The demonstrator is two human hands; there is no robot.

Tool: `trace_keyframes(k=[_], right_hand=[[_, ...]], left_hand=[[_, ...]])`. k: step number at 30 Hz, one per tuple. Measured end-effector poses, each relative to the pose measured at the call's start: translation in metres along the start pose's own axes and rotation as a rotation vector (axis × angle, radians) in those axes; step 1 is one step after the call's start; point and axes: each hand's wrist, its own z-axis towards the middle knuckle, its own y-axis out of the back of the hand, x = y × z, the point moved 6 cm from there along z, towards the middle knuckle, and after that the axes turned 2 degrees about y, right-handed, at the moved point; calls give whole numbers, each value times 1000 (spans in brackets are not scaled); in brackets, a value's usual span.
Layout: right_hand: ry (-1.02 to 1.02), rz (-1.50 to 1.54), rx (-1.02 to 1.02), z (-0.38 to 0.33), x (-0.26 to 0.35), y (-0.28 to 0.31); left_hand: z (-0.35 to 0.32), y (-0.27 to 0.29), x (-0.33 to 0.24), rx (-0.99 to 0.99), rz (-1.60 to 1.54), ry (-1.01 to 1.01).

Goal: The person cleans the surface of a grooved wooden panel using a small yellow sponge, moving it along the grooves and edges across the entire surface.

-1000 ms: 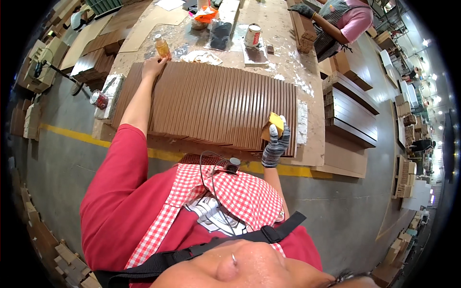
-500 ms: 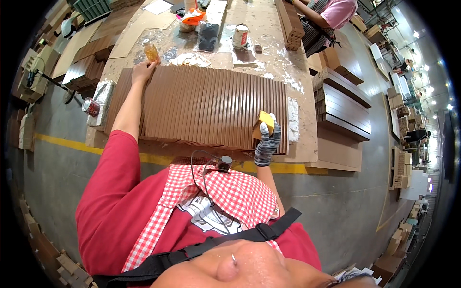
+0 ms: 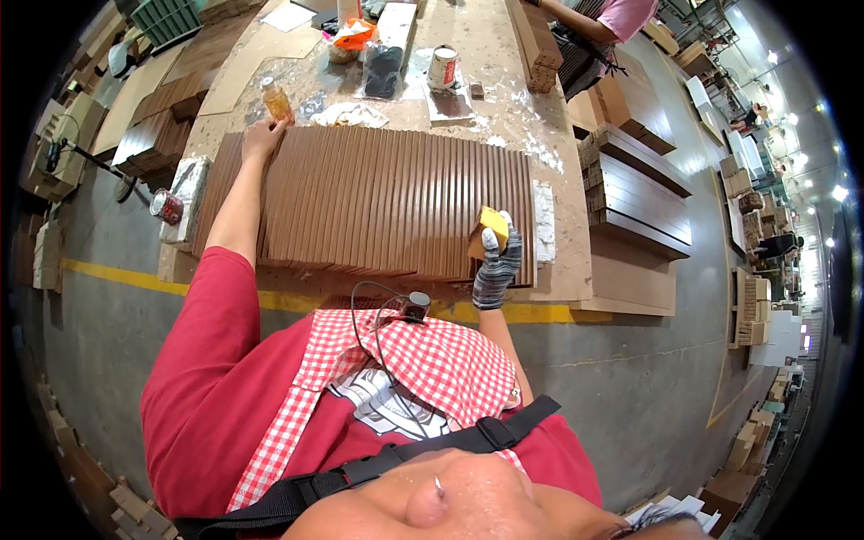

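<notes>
Brown wooden slats point(image 3: 378, 202), grooved and laid side by side in one long row, cover the near part of the counter point(image 3: 558, 162). The right hand point(image 3: 495, 261), in a grey knit glove, is closed around a yellow sanding sponge point(image 3: 490, 229) and holds it against the slats near the row's right end, close to the near edge. The left hand point(image 3: 261, 139), bare, lies flat with fingers spread on the far left corner of the row, palm down, gripping nothing.

Just beyond the left hand stands a small bottle of amber liquid point(image 3: 276, 99). Further back on the counter: a crumpled rag point(image 3: 349, 113), a dark pouch point(image 3: 382, 70), a tin can point(image 3: 442, 67) and a small brown block point(image 3: 477, 91). White dust or filler is smeared on the counter past the right end of the row. A red can point(image 3: 166, 206) hangs off the counter's left edge.

Stacks of brown boards point(image 3: 639, 193) sit to the right, beside the counter. Another person in a pink top point(image 3: 621, 16) works at the far side. A yellow line point(image 3: 117, 274) runs along the concrete floor below the counter.
</notes>
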Motion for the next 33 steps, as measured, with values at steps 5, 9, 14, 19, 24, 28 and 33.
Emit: trace_keyframes(k=[5,9,14,19,24,28,33], right_hand=[[-1,-12,-7,2,11,-3],[-18,-19,-1,2,12,-2],[-1,-71,15,1,5,0],[8,-45,9,2,6,-2],[52,-108,19,2,11,-1],[40,-98,4,1,9,0],[6,-88,11,2,13,-2]], left_hand=[[6,-1,3,-6,12,-2],[-1,5,-9,7,-9,17],[2,2,-3,-17,0,-7],[4,-1,2,23,-22,-3],[3,-2,1,-8,-20,0],[2,1,-1,-2,-27,-5],[-1,4,-2,-26,-42,-37]])
